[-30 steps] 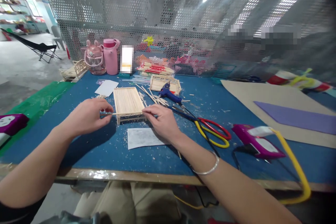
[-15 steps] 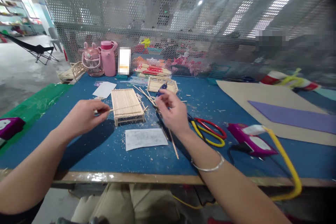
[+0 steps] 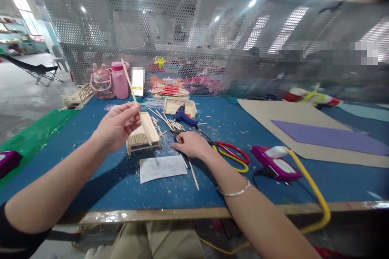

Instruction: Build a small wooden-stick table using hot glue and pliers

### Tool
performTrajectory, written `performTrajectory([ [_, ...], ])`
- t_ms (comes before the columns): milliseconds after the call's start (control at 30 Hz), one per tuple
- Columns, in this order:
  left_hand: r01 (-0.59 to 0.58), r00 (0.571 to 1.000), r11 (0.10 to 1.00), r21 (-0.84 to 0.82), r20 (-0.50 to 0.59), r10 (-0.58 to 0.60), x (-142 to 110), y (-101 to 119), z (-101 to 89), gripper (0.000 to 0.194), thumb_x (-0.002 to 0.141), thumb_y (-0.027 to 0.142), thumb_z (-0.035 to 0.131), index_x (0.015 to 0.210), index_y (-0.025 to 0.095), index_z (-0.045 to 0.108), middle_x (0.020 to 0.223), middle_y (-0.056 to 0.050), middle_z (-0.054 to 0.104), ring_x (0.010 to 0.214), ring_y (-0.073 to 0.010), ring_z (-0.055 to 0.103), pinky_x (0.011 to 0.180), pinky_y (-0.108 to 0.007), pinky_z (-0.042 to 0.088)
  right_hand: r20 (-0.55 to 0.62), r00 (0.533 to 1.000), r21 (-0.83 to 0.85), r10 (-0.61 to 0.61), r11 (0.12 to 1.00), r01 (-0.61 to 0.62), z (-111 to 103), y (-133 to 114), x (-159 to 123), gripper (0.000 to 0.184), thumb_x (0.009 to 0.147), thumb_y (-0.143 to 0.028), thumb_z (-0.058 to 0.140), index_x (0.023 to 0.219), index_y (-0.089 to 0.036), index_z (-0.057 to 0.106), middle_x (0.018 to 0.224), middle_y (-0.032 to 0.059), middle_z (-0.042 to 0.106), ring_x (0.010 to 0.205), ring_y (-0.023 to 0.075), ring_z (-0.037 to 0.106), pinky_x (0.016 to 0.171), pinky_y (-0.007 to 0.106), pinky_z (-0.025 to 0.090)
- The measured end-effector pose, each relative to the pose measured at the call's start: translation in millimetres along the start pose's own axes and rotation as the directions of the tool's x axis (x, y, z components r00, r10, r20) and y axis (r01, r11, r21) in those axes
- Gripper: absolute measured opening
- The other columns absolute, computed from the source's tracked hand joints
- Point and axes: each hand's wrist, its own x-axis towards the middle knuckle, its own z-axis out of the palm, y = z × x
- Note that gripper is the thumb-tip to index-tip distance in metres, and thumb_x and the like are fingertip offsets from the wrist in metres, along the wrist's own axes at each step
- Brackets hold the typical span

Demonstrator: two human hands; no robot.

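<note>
Left hand (image 3: 119,125) pinches a tilted stick (image 3: 129,80) near the frame (image 3: 149,129); right hand (image 3: 192,145) is at the pliers (image 3: 176,132), though I can't tell its grip

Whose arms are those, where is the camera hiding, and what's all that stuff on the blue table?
There's no robot here: these are a person's own bare arms. The camera is worn on that person's head, looking forward and down, so you see about what they would see.

The left hand pinches a thin wooden stick that points upward. The right hand is down by a dark tool; the hand covers part of it, so I can't tell whether it's held.

On the blue table is a little wooden frame with sticks across its top. Nearby are a blue glue gun and a white paper. Farther back stands a pink bottle.
</note>
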Motion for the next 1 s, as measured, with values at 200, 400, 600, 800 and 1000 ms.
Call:
performTrajectory([
  [200,-0.020,0.989,0.998,-0.061,-0.147,0.011,3,-25,1.5,0.022,0.058,0.025,0.074,0.070,0.015,0.058,0.059,0.003,0.059,0.056,-0.0058,0.059,0.055,-0.015,0.050,-0.029,1.000,0.020,0.010,1.000,-0.010,-10,-3,-4,0.029,0.067,-0.015,0.054,0.044,-0.021,0.038,0.044,-0.0008,0.044,0.043,0.0108,0.034,0.046,0.026,0.021],
  [400,-0.094,0.972,0.995,-0.020,-0.220,0.087,3,-28,-0.1,0.026,0.055,0.028,0.074,0.067,0.015,0.055,0.062,0.001,0.063,0.066,-0.0101,0.065,0.056,-0.014,0.049,-0.180,0.984,0.545,0.013,0.834,0.088,-45,1,-13,0.021,0.075,-0.038,0.052,0.068,-0.021,0.045,0.048,-0.0066,0.042,0.044,0.0097,0.036,0.044,0.022,0.025],
  [600,-0.157,0.958,0.981,-0.111,-0.259,0.124,11,-17,23.8,0.016,0.057,0.019,0.070,0.061,0.015,0.055,0.061,0.002,0.063,0.068,-0.0095,0.066,0.055,-0.012,0.048,-0.346,0.937,0.628,-0.041,0.733,0.264,-28,-9,-12,0.028,0.078,-0.046,0.051,0.069,-0.020,0.049,0.061,-0.0027,0.049,0.061,0.0130,0.048,0.059,0.025,0.042],
  [800,-0.192,0.964,0.972,-0.135,-0.213,0.161,16,-28,46.9,0.019,0.058,0.027,0.072,0.064,0.016,0.057,0.068,0.001,0.065,0.075,-0.0111,0.065,0.061,-0.016,0.048,-0.385,0.904,0.588,-0.185,0.706,0.395,-4,-26,-15,0.035,0.085,-0.045,0.043,0.102,-0.021,0.063,0.122,0.0087,0.054,0.119,0.0212,0.044,0.100,0.036,0.034],
  [1000,-0.284,0.944,0.951,0.125,-0.137,0.300,8,-54,49.5,0.013,0.066,0.029,0.067,0.067,0.017,0.063,0.087,-0.004,0.068,0.096,-0.0165,0.060,0.087,-0.027,0.043,-0.282,0.930,0.712,-0.236,0.599,0.367,-9,-39,-25,0.040,0.084,-0.048,0.045,0.114,-0.025,0.059,0.127,0.0052,0.053,0.126,0.0217,0.039,0.106,0.040,0.028],
])
